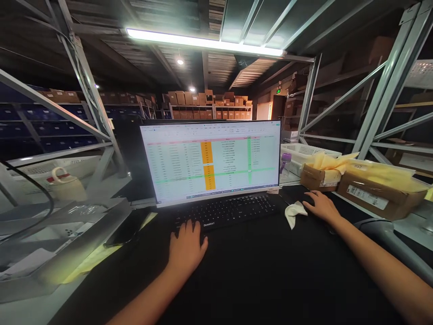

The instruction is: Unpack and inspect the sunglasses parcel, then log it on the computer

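My left hand [186, 246] lies with its fingers spread over the lower left edge of a black keyboard [233, 210], thumb out to the side. My right hand [321, 206] rests on the black mat [243, 275] at the right, fingers curved over a dark patch; what lies under them blends into the mat and I cannot make it out. A crumpled white cloth or tissue [295, 213] lies beside its thumb. Behind the keyboard stands a lit monitor [216, 158] showing a spreadsheet with orange cells, a green column and a green row.
Cardboard boxes [365, 194] with yellow envelopes and a white basket [304, 153] stand at right, by a dark grey handheld device [382, 230]. At left are a dark phone-like slab [126, 228], a grey tray [67, 253] and a cream jug [67, 187]. Metal shelf posts flank the desk.
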Demonstrator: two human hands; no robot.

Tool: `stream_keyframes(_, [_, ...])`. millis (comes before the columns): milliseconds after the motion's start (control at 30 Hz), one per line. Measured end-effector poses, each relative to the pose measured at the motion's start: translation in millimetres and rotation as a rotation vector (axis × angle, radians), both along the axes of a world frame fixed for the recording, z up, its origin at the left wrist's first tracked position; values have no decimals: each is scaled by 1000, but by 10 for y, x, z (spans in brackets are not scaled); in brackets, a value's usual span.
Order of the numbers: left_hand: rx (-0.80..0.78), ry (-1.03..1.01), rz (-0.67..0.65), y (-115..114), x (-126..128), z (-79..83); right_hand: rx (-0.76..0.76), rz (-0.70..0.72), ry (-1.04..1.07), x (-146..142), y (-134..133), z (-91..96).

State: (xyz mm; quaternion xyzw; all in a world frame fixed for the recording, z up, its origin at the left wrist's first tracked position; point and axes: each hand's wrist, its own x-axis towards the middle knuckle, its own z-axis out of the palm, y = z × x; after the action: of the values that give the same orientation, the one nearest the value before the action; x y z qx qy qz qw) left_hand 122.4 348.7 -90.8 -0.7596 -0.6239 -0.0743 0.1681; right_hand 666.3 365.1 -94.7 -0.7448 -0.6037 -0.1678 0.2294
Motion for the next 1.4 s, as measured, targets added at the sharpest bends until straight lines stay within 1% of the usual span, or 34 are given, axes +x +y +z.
stream_keyframes(100, [6,-9,-3,10,3,-11,-47,29,35,264,-55,-136])
stream_keyframes(200, [3,-9,3,2,9,1,-56,57,66,370,-68,-222])
stream_keyframes(333, [-6,0,8,-21,16,21,-51,66,96,417,-58,-279])
stream_keyframes(467, [-4,1,3,-28,20,19,-54,63,78,437,-51,-321])
stream_keyframes(633, [2,-21,-7,-31,20,11,-47,74,64,450,-69,-341])
stream_keyframes(733, [-9,-29,-7,-43,19,15,-47,53,71,499,-69,-359])
stream_keyframes(833, [-9,-33,-3,-54,19,18,-57,40,82,590,-23,-413])
stream_keyframes(1000, [-22,-52,9,-62,17,17,-75,94,104,688,73,-517])
stream_keyframes(1100, [-23,-48,7,-59,14,17,-73,99,101,663,73,-509])
stream_keyframes(1233, [-32,-38,3,-48,19,24,-104,97,83,574,27,-429])
stream_keyframes(1333, [-33,-37,8,-39,29,27,-120,71,70,514,4,-389])
stream_keyframes(1400, [-26,-30,11,-30,34,26,-104,38,59,493,6,-392])
